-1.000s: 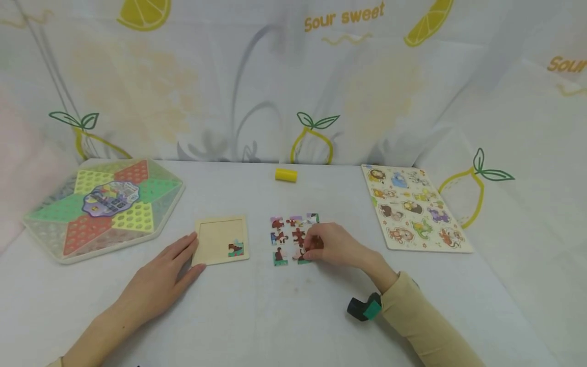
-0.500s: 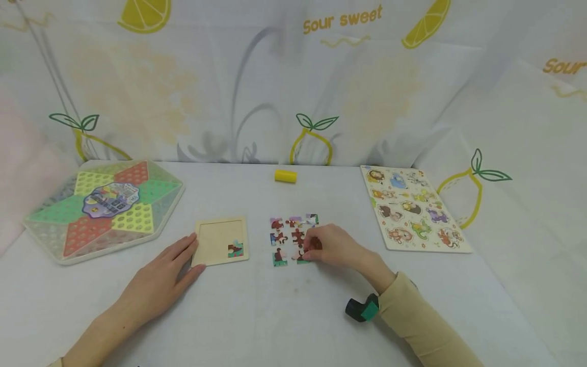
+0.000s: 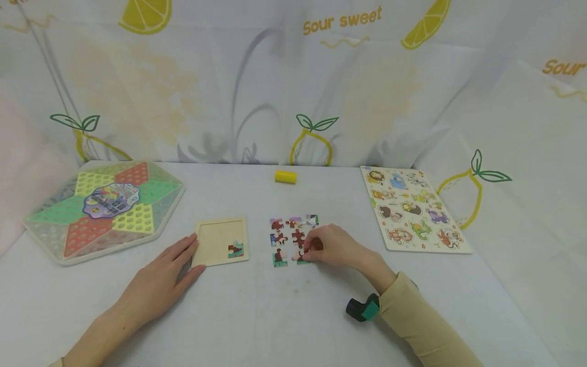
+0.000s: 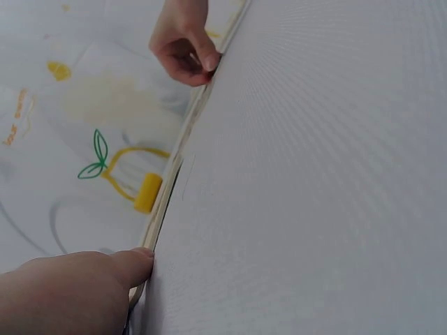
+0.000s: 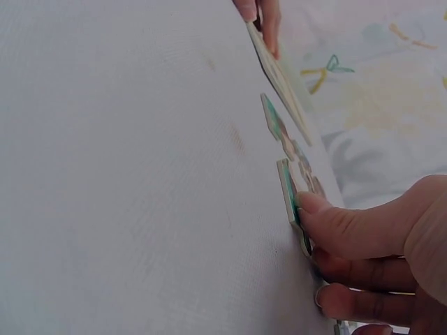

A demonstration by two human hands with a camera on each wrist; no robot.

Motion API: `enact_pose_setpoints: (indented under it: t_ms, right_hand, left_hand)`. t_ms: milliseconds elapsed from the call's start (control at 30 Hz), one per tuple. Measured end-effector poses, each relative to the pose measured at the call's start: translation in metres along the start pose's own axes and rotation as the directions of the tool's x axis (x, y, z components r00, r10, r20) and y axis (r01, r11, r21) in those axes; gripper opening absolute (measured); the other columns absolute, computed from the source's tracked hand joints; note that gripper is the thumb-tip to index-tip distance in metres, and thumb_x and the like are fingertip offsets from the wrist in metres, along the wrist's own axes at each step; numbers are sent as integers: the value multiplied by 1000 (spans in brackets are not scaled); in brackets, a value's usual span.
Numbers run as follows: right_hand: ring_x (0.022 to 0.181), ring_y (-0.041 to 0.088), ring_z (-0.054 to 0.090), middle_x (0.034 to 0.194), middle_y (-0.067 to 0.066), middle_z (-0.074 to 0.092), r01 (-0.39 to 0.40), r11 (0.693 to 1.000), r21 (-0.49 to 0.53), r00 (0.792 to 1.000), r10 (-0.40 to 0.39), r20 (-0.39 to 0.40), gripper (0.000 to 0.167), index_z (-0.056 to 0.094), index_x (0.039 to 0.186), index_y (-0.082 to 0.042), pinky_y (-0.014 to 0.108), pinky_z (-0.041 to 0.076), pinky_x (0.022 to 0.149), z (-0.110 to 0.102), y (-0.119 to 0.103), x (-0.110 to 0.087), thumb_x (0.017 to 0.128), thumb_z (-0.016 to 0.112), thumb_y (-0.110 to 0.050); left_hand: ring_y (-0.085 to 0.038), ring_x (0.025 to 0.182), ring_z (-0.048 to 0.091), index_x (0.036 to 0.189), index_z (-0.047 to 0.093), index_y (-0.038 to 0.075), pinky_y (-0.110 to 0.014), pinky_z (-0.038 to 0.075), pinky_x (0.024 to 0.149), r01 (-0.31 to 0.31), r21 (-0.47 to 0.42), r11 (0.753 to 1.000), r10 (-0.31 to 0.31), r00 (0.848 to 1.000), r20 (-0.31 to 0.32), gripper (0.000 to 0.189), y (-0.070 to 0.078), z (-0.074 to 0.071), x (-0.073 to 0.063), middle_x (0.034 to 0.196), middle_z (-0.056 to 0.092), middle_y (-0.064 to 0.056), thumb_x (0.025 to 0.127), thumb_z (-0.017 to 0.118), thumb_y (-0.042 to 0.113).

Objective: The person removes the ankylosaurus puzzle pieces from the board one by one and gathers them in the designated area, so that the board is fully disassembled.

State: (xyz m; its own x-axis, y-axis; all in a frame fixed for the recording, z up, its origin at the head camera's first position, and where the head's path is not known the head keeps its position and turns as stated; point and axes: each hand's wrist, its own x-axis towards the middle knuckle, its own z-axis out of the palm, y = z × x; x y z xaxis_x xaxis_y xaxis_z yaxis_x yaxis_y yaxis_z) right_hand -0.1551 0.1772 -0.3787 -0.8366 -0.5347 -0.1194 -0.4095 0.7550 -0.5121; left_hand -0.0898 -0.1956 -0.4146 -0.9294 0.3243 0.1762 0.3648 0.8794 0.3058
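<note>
My left hand (image 3: 158,280) lies flat on the cloth, its fingertips and thumb at the left edge of a square wooden puzzle tray (image 3: 208,262). One puzzle piece (image 3: 236,249) sits in the tray's lower right corner. Right of the tray, several jigsaw pieces (image 3: 278,238) in brown, pink and green lie in rows. My right hand (image 3: 337,245) is over the right column, thumb and fingers curled in a pinch on a puzzle piece mostly hidden beneath them. In the right wrist view its thumb presses at a green-edged piece (image 5: 286,192).
A star-patterned Chinese checkers board (image 3: 133,189) lies at left. An animal peg-puzzle board (image 3: 412,209) is at right. Near the backdrop lies a yellow cylinder (image 3: 286,177). A black and green curved object (image 3: 363,308) rests beside the right sleeve (image 3: 422,316).
Both hands stay in place, the right one still at the same pieces. The head view shifts very slightly.
</note>
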Motion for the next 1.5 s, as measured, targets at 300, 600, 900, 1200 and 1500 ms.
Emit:
enact_pose_setpoints:
  t_ms: [300, 600, 900, 1200, 1500]
  right_hand:
    - [66, 7, 49, 70, -8, 56, 17, 1000, 16, 1000, -17, 2, 11, 73, 91, -13, 19, 39, 60, -1, 2, 0, 88, 79, -22]
    - [64, 5, 48, 69, -9, 56, 45, 999, 31, 999, -45, 1, 10, 73, 90, -12, 18, 39, 59, -1, 4, 0, 87, 79, -21]
    - [64, 5, 49, 69, -8, 57, 33, 998, 56, 999, -34, 15, 11, 73, 91, -12, 18, 40, 58, -2, 3, -1, 87, 79, -20]
    - [63, 5, 48, 69, -9, 56, 84, 996, 7, 996, -84, -34, 12, 71, 89, -14, 19, 40, 58, -3, -3, 1, 88, 78, -24]
    - [70, 9, 53, 80, -8, 60, 171, 985, 5, 980, -170, -108, 10, 72, 98, -14, 19, 45, 62, 2, -56, 31, 93, 72, -23]
  left_hand:
    - [-42, 136, 44, 144, 49, -4, -62, 44, 101, -4, -1, 1000, 4, 1000, -14, 67, 0, 0, 0, 151, 45, -20, 96, 66, 40]
    - [-42, 136, 44, 144, 49, -4, -61, 44, 102, -5, 0, 1000, 5, 1000, -12, 67, 1, 2, 0, 151, 45, -21, 96, 66, 39]
    - [-41, 136, 45, 144, 50, -4, -61, 45, 101, -10, -2, 1000, 10, 1000, -23, 67, 0, 3, -1, 151, 46, -20, 96, 66, 40]
    - [-41, 137, 44, 144, 50, -4, -61, 44, 101, -7, 1, 1000, 7, 1000, -13, 67, 1, 2, -1, 151, 45, -20, 96, 66, 40]
    - [-41, 136, 46, 142, 52, -4, -61, 45, 100, -18, -1, 1000, 18, 999, -45, 66, -1, 2, -2, 150, 47, -20, 95, 67, 40]
